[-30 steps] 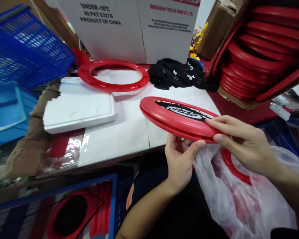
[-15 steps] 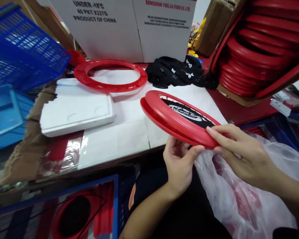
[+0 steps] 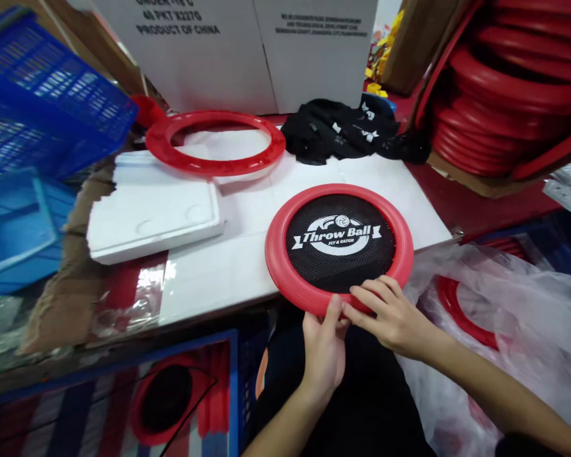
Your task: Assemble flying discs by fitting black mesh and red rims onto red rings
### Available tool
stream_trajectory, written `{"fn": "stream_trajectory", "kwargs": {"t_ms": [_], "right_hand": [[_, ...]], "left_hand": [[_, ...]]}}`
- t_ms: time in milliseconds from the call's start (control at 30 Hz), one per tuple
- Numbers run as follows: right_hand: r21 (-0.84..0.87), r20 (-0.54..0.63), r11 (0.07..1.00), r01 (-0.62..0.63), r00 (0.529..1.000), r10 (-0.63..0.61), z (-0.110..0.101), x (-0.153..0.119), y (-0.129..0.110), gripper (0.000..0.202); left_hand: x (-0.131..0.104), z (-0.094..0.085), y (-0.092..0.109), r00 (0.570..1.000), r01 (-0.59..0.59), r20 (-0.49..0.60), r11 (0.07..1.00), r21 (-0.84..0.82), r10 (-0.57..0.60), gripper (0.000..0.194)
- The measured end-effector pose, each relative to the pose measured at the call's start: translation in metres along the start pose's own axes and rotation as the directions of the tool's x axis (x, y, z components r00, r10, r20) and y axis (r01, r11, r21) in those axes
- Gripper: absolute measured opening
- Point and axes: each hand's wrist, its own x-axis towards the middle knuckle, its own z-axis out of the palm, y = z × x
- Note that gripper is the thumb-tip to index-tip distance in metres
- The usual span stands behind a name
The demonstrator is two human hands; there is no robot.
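A round red throw-and-catch disc [image 3: 278,254] with a black mesh centre printed "Throw Ball" lies nearly flat over the front part of the white worktop. My left hand [image 3: 326,346] pinches its near rim, thumb on top and fingers underneath. Beside it, my right hand [image 3: 390,311] rests on the same rim at the near right, fingers on the upper face by the mesh edge. Whether the right thumb grips from below is hidden. Farther back, a loose red ring [image 3: 214,167] sits partly on a white foam block [image 3: 157,219].
Black printed mesh pieces [image 3: 333,136] lie bunched before a white carton [image 3: 209,70]. Red rings [image 3: 499,95] are stacked in a box at right. Blue baskets [image 3: 52,95] stand left. Below are a blue crate [image 3: 233,381] holding discs and a clear plastic bag [image 3: 542,330] with red rings.
The disc has turned from tilted edge-on to lying nearly flat, its printed face up. The gap between its red rims no longer shows. Both hands have moved to its near edge.
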Motion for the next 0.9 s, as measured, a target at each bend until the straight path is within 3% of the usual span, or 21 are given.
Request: {"fn": "stream_trajectory", "kwargs": {"t_ms": [100,300,533,600,633,667,700,733,767,800,833,867,900], "right_hand": [[-0.051,0.041,0.997,0.057,0.998,-0.055,0.004,0.002,-0.003,0.044],[-0.079,0.073,0.991,0.108,0.992,-0.102,0.000,0.005,-0.002,0.045],[-0.038,-0.007,0.986,0.161,0.987,-0.161,0.029,-0.013,0.016,0.045],[0.025,-0.061,0.997,0.078,0.995,-0.076,0.037,-0.023,0.018,0.045],[0.086,-0.114,0.994,-0.064,0.991,0.074,0.040,-0.027,0.016,0.046],[0.177,-0.179,0.948,-0.264,0.939,0.295,0.043,-0.030,0.012,0.048],[0.312,-0.240,0.827,-0.468,0.803,0.546,0.046,-0.033,0.007,0.051],[0.487,-0.262,0.629,-0.605,0.586,0.767,0.048,-0.034,0.001,0.054],[0.673,-0.205,0.389,-0.629,0.346,0.915,0.050,-0.035,-0.006,0.054],[0.823,-0.064,0.143,-0.550,0.160,0.985,0.051,-0.035,-0.012,0.052],[0.906,0.114,-0.077,-0.415,0.065,0.991,0.052,-0.034,-0.017,0.049],[0.928,0.274,-0.251,-0.277,0.048,0.960,0.053,-0.033,-0.022,0.047],[0.912,0.390,-0.374,-0.167,0.070,0.918,0.054,-0.033,-0.025,0.044]], "left_hand": [[0.004,-0.010,-0.004,0.998,0.012,-0.055,1.000,0.018,-0.011,0.033],[0.006,-0.011,-0.003,0.992,0.053,-0.112,0.998,0.032,-0.049,0.030],[0.015,-0.016,-0.007,0.993,0.022,-0.115,0.995,0.095,-0.011,0.031],[0.019,-0.019,-0.008,0.993,-0.010,-0.119,0.994,0.110,0.023,0.031],[0.020,-0.021,-0.009,0.991,-0.031,-0.129,0.993,0.116,0.045,0.031],[0.021,-0.024,-0.009,0.987,-0.052,-0.142,0.991,0.122,0.069,0.031],[0.022,-0.028,-0.010,0.984,-0.071,-0.156,0.989,0.131,0.091,0.032],[0.022,-0.032,-0.010,0.980,-0.084,-0.167,0.986,0.142,0.108,0.034],[0.022,-0.038,-0.011,0.978,-0.091,-0.174,0.984,0.155,0.118,0.036],[0.022,-0.043,-0.013,0.975,-0.099,-0.180,0.981,0.169,0.130,0.038],[0.021,-0.049,-0.014,0.972,-0.108,-0.187,0.977,0.184,0.143,0.040],[0.021,-0.054,-0.016,0.968,-0.117,-0.194,0.972,0.202,0.157,0.042],[0.020,-0.058,-0.017,0.966,-0.121,-0.199,0.967,0.224,0.167,0.042]]}}
